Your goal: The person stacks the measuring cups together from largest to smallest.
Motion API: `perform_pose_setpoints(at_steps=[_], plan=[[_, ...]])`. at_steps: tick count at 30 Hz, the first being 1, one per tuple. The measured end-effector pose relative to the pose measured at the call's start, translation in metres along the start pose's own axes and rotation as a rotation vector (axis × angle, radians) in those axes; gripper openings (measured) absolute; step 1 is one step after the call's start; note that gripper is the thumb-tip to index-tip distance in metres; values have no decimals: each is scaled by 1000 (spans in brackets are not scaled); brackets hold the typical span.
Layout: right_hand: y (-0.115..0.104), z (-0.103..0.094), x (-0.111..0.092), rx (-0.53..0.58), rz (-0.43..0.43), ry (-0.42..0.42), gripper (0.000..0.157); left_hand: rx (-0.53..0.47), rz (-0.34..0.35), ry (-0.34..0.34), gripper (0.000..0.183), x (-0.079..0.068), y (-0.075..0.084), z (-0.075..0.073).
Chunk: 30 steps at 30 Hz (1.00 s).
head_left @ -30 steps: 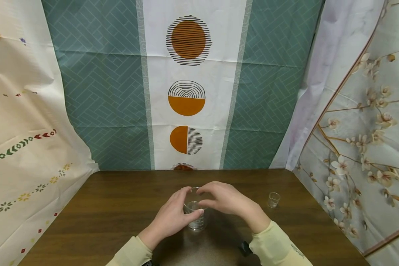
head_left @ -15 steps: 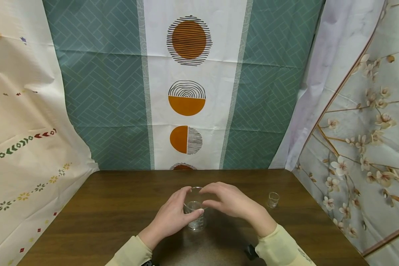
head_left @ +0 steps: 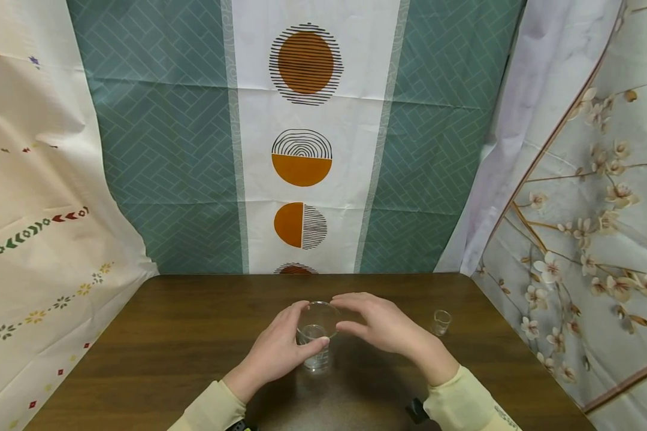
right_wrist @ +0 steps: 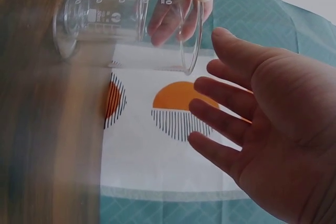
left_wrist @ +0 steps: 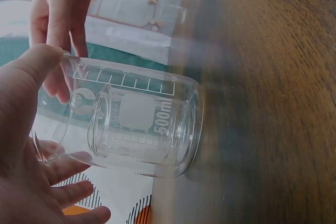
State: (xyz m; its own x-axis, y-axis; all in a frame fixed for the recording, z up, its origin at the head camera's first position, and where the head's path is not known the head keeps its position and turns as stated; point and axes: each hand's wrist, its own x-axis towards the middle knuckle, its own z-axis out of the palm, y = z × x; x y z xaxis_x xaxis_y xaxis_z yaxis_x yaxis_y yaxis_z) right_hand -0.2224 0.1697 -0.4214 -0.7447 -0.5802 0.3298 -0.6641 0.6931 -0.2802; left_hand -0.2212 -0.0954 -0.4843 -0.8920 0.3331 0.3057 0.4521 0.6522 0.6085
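Observation:
A clear 500 ml glass beaker [head_left: 317, 359] stands upright on the table, and a smaller glass beaker [left_wrist: 134, 140] sits nested inside it. My left hand [head_left: 278, 346] holds the big beaker near its rim, thumb on the near side and fingers round the far side. To the right of the rim is my right hand [head_left: 384, 326], apart from the glass, its fingers spread and relaxed with nothing in them. White scale marks show on the big beaker's wall in both wrist views.
A very small glass beaker [head_left: 441, 322] stands at the right on the brown wooden table [head_left: 194, 335]. Behind the table hangs a green and white cloth [head_left: 431, 179]. Patterned cloths hang at the left and right sides.
My right hand has moved a little to the right, away from the big beaker's rim. The left hand keeps its hold, and the beakers stay in place.

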Motion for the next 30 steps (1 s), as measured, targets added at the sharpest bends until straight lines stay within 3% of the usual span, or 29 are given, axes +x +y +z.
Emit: perform_pose_setpoints(at_steps=[30], plan=[[28,-10,-33,-133,94,102,70,-9,-9,1,95,-1,1,1]])
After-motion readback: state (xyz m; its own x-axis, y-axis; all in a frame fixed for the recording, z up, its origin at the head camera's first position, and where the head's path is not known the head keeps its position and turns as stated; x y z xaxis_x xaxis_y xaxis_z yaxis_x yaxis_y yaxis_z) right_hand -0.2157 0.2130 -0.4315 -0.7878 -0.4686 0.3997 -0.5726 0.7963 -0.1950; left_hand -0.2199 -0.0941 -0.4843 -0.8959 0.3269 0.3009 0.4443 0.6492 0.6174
